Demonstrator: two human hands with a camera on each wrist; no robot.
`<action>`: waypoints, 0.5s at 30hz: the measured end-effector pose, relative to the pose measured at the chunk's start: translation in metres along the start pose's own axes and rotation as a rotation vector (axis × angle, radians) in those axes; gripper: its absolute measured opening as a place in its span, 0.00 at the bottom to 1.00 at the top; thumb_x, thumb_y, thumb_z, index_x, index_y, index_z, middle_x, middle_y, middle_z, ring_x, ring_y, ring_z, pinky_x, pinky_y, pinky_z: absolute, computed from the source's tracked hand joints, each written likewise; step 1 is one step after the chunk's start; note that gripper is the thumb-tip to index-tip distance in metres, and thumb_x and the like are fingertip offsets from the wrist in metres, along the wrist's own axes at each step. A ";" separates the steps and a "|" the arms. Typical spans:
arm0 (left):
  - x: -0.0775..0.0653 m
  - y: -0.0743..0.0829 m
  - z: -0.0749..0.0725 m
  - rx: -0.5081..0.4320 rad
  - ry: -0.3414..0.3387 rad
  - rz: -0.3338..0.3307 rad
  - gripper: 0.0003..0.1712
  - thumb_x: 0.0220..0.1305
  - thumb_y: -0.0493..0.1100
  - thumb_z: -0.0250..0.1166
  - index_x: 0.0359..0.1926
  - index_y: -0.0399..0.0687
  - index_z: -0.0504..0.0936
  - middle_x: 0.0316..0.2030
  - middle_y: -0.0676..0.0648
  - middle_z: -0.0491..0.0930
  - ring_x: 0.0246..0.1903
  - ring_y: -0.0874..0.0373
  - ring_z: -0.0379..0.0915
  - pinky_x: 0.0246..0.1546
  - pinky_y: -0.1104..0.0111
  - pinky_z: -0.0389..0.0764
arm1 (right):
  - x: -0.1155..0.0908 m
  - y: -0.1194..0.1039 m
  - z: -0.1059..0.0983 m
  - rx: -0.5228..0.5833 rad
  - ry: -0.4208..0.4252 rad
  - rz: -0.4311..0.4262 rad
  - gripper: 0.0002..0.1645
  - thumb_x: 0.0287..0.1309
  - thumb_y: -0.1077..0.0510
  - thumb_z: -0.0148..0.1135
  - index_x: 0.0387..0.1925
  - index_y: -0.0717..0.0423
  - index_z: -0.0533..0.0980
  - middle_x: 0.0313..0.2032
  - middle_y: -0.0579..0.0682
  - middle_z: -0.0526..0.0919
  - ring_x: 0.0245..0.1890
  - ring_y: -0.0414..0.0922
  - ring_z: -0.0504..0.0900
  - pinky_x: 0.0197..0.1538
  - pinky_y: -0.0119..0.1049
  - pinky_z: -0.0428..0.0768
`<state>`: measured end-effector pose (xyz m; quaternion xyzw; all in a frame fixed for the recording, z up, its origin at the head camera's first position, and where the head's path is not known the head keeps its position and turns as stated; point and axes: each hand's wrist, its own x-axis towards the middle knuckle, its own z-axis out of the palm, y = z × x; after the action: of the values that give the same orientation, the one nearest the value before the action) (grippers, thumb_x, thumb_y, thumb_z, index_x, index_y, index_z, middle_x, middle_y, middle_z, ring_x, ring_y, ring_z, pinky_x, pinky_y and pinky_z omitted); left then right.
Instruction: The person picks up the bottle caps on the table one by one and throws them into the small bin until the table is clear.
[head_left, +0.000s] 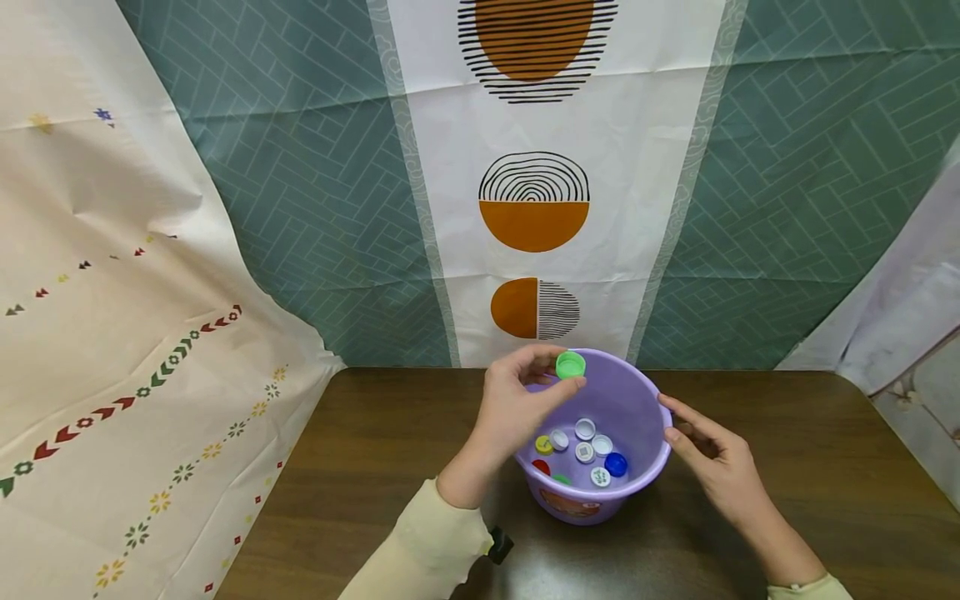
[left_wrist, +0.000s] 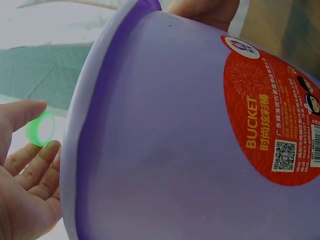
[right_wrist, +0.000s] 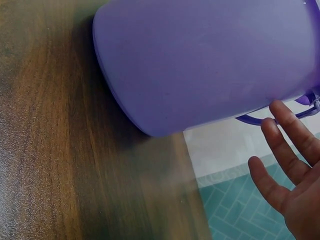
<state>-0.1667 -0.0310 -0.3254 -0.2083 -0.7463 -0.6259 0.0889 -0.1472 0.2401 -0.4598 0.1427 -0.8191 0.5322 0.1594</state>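
My left hand [head_left: 516,398] pinches a green bottle cap [head_left: 570,365] between thumb and fingers, above the left part of the bucket's mouth. The cap's hollow side faces the head camera. A purple plastic bucket [head_left: 628,392] stands on the table. Inside it lie several loose caps, among them a blue cap [head_left: 616,464], a yellow cap [head_left: 543,445], a red cap [head_left: 541,467] and several white ones. With fingers fairly straight, my right hand [head_left: 716,467] touches the bucket's right rim with fingertips and thumb. In the right wrist view its other fingers [right_wrist: 285,145] are spread beside the bucket wall.
The brown wooden table [head_left: 360,467] ends at a patterned cloth backdrop [head_left: 330,183]. A cream embroidered cloth [head_left: 150,350] hangs on the left. Under my left sleeve a small black object [head_left: 500,545] shows. The bucket carries a red label [left_wrist: 270,115] and a handle [right_wrist: 250,119].
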 end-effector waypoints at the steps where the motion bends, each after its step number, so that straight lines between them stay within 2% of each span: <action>1: 0.000 -0.001 0.000 0.005 -0.001 0.002 0.18 0.50 0.39 0.72 0.44 0.40 0.81 0.36 0.41 0.84 0.37 0.53 0.80 0.44 0.53 0.80 | 0.000 0.000 0.000 0.003 0.001 0.000 0.28 0.60 0.65 0.58 0.62 0.51 0.69 0.47 0.47 0.83 0.37 0.36 0.83 0.35 0.28 0.80; 8: 0.000 -0.005 0.002 0.004 -0.009 -0.003 0.19 0.50 0.40 0.72 0.44 0.42 0.82 0.37 0.42 0.84 0.38 0.53 0.80 0.45 0.53 0.80 | 0.000 0.001 0.000 0.005 0.000 -0.003 0.28 0.60 0.65 0.58 0.63 0.51 0.69 0.47 0.52 0.83 0.38 0.36 0.83 0.36 0.28 0.81; 15: 0.005 -0.030 0.005 0.062 0.012 -0.029 0.22 0.46 0.51 0.74 0.45 0.60 0.82 0.41 0.58 0.83 0.43 0.66 0.77 0.49 0.60 0.78 | 0.000 0.001 0.000 0.005 0.001 -0.003 0.28 0.59 0.65 0.58 0.62 0.51 0.69 0.47 0.46 0.83 0.37 0.36 0.83 0.36 0.28 0.80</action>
<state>-0.1835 -0.0285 -0.3512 -0.1910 -0.7676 -0.6051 0.0908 -0.1479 0.2402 -0.4606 0.1438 -0.8175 0.5341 0.1603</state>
